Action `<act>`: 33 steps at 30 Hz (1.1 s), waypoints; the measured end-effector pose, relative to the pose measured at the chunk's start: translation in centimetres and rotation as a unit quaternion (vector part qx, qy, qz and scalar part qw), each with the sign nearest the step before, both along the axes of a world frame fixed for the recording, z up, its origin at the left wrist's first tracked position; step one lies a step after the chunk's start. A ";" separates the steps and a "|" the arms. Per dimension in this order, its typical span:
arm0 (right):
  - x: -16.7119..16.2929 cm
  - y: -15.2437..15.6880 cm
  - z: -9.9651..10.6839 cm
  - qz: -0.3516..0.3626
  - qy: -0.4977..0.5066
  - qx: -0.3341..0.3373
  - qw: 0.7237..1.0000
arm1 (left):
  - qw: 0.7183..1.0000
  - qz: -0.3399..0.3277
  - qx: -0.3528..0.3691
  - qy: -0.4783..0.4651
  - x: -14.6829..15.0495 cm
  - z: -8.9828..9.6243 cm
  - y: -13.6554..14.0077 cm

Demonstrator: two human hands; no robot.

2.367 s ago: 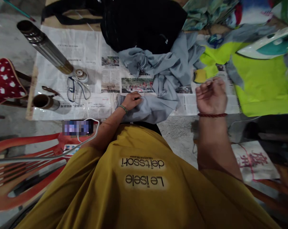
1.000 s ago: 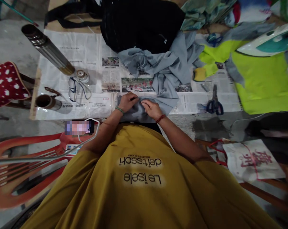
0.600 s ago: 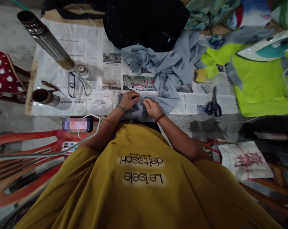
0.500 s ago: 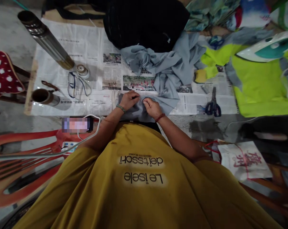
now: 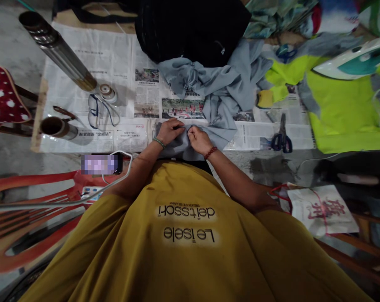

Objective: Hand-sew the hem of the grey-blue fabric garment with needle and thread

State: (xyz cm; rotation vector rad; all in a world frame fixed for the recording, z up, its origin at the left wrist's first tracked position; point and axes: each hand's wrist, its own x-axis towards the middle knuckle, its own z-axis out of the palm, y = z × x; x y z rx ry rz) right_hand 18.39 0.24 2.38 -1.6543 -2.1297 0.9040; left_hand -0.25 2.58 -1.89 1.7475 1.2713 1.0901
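Grey cloth [image 5: 220, 111] lies crumpled over the newspaper, its near end reaching the table edge at my lap. My left hand [image 5: 170, 131], with a green bead bracelet at the wrist, is closed on that near end. Just to its right, my right hand [image 5: 200, 139], with a red bead bracelet, is closed in a pinch over the same cloth. Whatever sits between its thumb and finger is too small to make out. The two hands' fingertips are close together but apart. Dark-handled scissors [image 5: 282, 136] rest to the right of the cloth.
Newspaper [image 5: 114, 50] covers the table. On the left stand a steel flask [image 5: 62, 56], a cup [image 5: 59, 128] and eyeglasses [image 5: 95, 111]. At the back is a black bag [image 5: 190, 33]. An iron [image 5: 350, 61] sits on a yellow garment [image 5: 341, 113]. A phone [image 5: 116, 163] lies on a red chair [image 5: 32, 180].
Both hands stay at the same spot on the cloth, with only slight shifts of the fingers. The whole view has moved very slightly.
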 end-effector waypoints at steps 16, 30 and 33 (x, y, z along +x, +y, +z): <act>0.0 0.0 0.4 -0.033 0.001 0.039 0.999 | 1.000 0.011 0.015 0.017 -0.1 -0.2 0.0; -2.8 0.0 -0.1 -0.111 0.042 -0.007 0.993 | 0.999 -0.010 0.036 0.011 -0.1 -0.5 0.1; -2.9 0.4 -0.5 -0.133 0.071 -0.007 0.989 | 0.998 -0.048 0.047 0.001 0.0 -0.6 0.1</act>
